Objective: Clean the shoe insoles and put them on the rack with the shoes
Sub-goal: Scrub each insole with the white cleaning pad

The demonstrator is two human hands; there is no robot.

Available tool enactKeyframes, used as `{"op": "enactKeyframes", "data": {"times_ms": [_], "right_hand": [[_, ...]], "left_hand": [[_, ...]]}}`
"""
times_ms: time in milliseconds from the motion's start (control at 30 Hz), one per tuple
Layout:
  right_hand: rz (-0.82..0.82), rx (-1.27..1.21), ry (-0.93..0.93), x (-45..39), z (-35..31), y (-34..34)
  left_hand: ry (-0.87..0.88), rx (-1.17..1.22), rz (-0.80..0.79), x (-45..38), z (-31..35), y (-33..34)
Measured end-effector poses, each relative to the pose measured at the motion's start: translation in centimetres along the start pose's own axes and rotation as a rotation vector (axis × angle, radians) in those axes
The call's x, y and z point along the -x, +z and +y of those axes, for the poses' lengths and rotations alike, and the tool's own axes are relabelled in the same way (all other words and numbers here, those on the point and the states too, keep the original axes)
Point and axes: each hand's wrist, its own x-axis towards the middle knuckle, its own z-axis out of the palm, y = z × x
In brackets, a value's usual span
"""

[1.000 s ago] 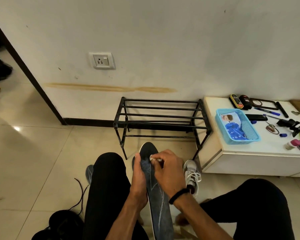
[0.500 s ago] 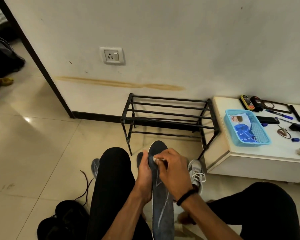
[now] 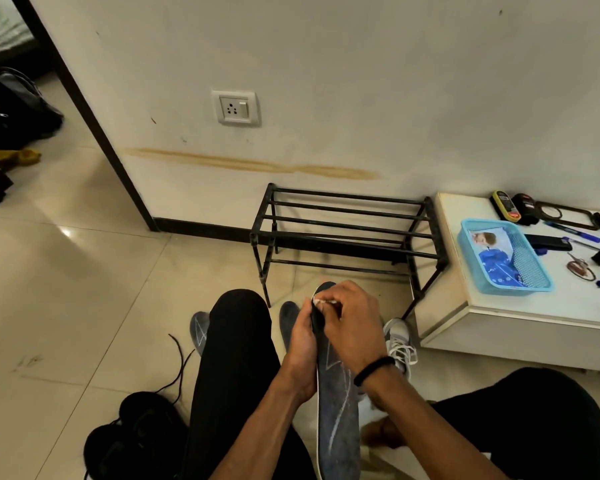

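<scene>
Since the earlier frames our right hand (image 3: 352, 327) has slid further toward the toe of the insole (image 3: 338, 403), and our gaze has drifted left, so less of the bench (image 3: 499, 308) shows at the right edge.

From the head view, no writing can be read; the small items on the bench carry labels too small to make out. A pale line marking runs along the dark insole.

Our left hand (image 3: 302, 341) grips the insole's left edge near the toe, fingers curled round it. Our right hand's fingers are pinched together on a small white wipe (image 3: 321, 302), pressing it onto the toe end. The insole stands lengthwise between our knees, toe pointing toward the black rack (image 3: 347, 233).

Two more insoles (image 3: 199, 329) lie on the floor beyond our left knee. A grey shoe (image 3: 399, 341) with white laces sits just beside the rack's right leg. A black shoe (image 3: 132, 434) with loose laces lies on the floor at lower left. A blue basket (image 3: 471, 271) rests on the bench. Open tiled floor (image 3: 66, 306) stretches left of the rack.
</scene>
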Motion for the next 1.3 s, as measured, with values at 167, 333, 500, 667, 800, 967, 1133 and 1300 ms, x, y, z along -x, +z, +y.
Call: {"op": "enactKeyframes", "data": {"times_ms": [167, 333, 500, 667, 800, 967, 1133, 1300], "right_hand": [[-0.082, -0.042, -0.002, 2.2, -0.5, -0.2], [-0.096, -0.008, -0.014, 0.7, -0.1, -0.8], [-0.079, 0.016, 0.007, -1.4, -0.5, -0.6], [-0.158, -0.068, 0.025, 2.0, -0.4, -0.7], [-0.164, -0.097, 0.014, 2.7, 0.1, -1.2], [-0.043, -0.012, 0.04, -0.5, -0.1, -0.9], [-0.146, -0.014, -0.026, 2.1, -1.0, -0.4], [-0.187, 0.038, -0.049, 2.6, 0.0, -1.0]], "left_hand": [[0.037, -0.074, -0.063, -0.3, 0.2, -0.4], [0.043, -0.105, -0.018, -0.3, -0.2, 0.1], [0.126, -0.164, -0.01, 0.0, -0.2, 0.5], [0.059, -0.094, -0.016, 0.3, 0.6, -0.2], [-0.005, -0.065, -0.038, 0.2, 0.2, 0.1], [0.029, -0.058, 0.002, 0.2, 0.0, 0.5], [-0.008, 0.005, -0.015, -0.1, 0.5, -0.9], [-0.046, 0.063, -0.018, -0.1, 0.5, -0.6]]}}
